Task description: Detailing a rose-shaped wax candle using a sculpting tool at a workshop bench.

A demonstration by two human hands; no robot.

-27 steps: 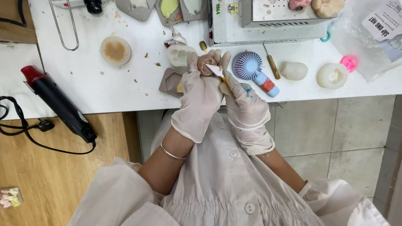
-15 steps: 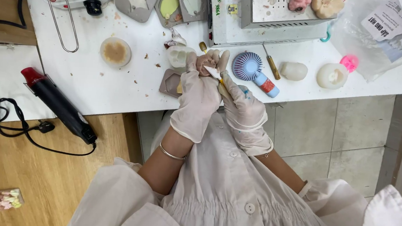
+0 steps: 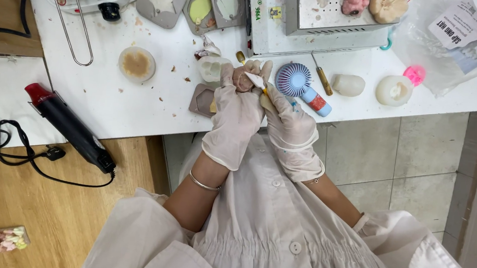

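The left hand (image 3: pixel 239 114), in a white glove, is curling its fingers around a small pinkish-brown moulded piece (image 3: pixel 244 81) and holding it just above the near part of the white table (image 3: pixel 138 106). The right hand (image 3: pixel 291 129), gloved the same way, is closing around a thin tool (image 3: pixel 258 82) whose pale tip is touching the piece — the two hands are pressing close together, knuckle beside knuckle. Just to the right of them a small blue handheld fan (image 3: pixel 299 83) is lying flat, and just to the left a grey mould (image 3: pixel 202 99) and a translucent white mould (image 3: pixel 212 68) are sitting near the fingers, so the hands are working in a tight pocket between these things. More open tabletop is lying to the left, between a round mould with brown filling (image 3: pixel 137 63) and the table's near edge, where a black heat gun with a red nose (image 3: pixel 69 126) is overhanging the wooden floor (image 3: pixel 45 215). Further right a pale wax figure (image 3: pixel 348 85) and a rounded white candle (image 3: pixel 393 90) are resting well apart from the hands. Crumbs are dotting the white surface, and grey floor tiles (image 3: pixel 406 158) are showing beyond the table's right end.
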